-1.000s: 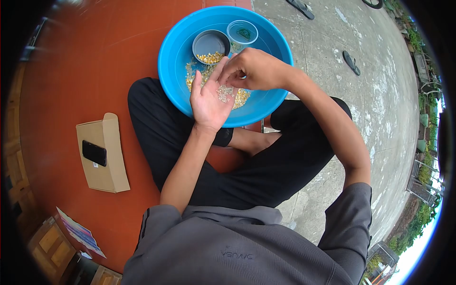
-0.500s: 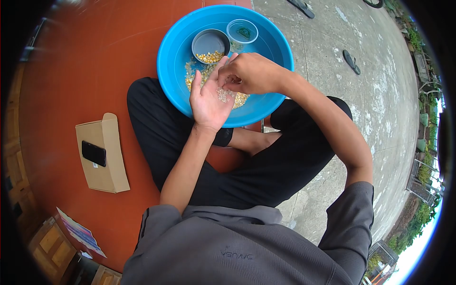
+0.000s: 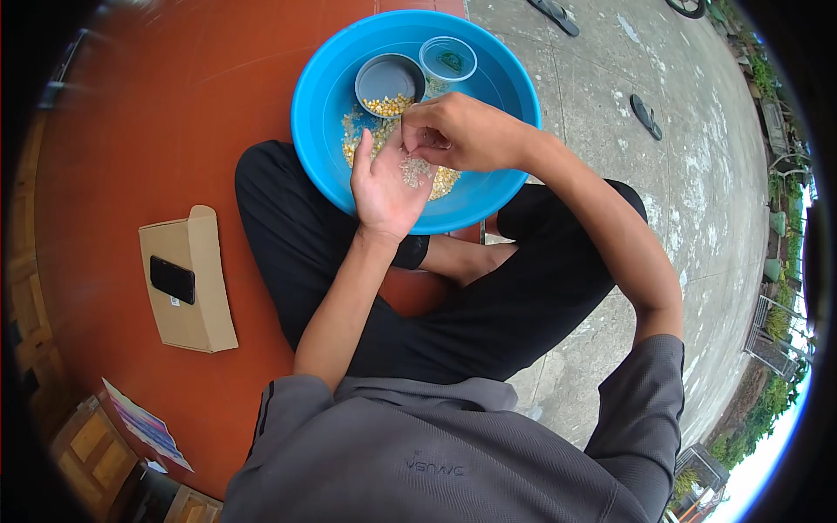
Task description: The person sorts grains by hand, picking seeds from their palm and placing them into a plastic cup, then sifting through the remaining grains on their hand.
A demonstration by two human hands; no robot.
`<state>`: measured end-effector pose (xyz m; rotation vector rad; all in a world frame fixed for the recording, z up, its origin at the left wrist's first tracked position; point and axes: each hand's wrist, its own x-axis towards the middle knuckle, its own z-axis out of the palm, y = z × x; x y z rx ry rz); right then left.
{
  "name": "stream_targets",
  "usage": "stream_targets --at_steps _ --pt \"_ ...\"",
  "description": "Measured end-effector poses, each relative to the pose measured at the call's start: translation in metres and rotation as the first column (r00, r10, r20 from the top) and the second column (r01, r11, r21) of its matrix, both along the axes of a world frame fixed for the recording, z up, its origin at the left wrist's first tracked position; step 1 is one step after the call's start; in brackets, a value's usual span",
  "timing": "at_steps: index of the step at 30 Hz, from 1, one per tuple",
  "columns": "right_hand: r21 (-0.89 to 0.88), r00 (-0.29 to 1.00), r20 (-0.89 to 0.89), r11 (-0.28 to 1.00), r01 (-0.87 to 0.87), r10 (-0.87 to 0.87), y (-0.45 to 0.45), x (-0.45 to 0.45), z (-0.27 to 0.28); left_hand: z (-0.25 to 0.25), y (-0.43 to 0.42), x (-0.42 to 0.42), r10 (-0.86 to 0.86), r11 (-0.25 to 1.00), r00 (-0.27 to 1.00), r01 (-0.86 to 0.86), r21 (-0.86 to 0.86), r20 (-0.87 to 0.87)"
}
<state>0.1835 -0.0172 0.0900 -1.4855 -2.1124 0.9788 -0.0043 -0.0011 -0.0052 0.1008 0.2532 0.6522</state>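
My left hand (image 3: 391, 196) is palm up over the near part of a blue basin (image 3: 488, 200), thumb and fingers stretched out. Small pale, translucent bits (image 3: 415, 172) lie on its palm and fingers. Just above them, my right hand (image 3: 453, 131) is closed in a pinch with the fingertips at the left palm; what they hold, if anything, is too small to make out. Under both hands, yellow and whitish corn kernels (image 3: 445, 183) lie loose on the basin floor, partly hidden. A round grey pan (image 3: 384, 77) with yellow kernels stands inside the basin.
Beside the pan is a clear plastic tub (image 3: 448, 59). To the left, a black phone (image 3: 173, 281) lies on a cardboard box (image 3: 196, 327) on the red floor (image 3: 174, 157). Dark slippers (image 3: 645, 117) lie on the concrete at right. My crossed legs (image 3: 288, 209) border the basin.
My right hand has shifted very slightly, its fingertips still at the left palm. The basin appears a few pixels further right; otherwise little differs.
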Motion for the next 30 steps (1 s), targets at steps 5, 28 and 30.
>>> stream_targets --at_steps 5,28,30 --pt "0.136 0.989 0.087 0.982 -0.133 0.122 -0.003 -0.002 -0.004 0.008 -0.001 0.0 0.005 0.999 0.998 -0.003 0.035 -0.06" --pt "0.253 0.993 0.079 0.965 0.067 -0.089 0.013 0.015 0.0 0.012 -0.001 0.004 0.058 0.997 0.997 -0.06 -0.057 -0.042" --pt "0.356 0.965 0.104 0.915 0.189 -0.24 0.02 0.025 0.0 0.011 -0.001 0.004 0.058 0.998 0.998 -0.057 -0.036 0.023"
